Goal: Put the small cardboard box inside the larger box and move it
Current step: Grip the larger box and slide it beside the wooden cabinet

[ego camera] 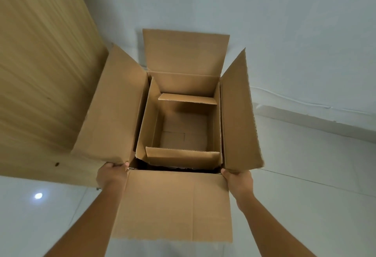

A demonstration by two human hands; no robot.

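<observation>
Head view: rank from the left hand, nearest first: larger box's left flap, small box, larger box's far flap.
From the left hand:
1. Left flap, its near corner at the fingers.
2. Small box, inside the larger box, just right of the hand.
3. Far flap, upright at the wall side.

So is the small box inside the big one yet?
Inside. The small box sits within the big box's walls, flaps up, empty. Left hand and right hand grip the big box's near corners.

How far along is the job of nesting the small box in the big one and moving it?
Done: the small open brown cardboard box sits inside the larger brown cardboard box. In hand: the left hand and right hand grip its near corners. Left: carrying it; whether it is off the white floor is unclear.
</observation>
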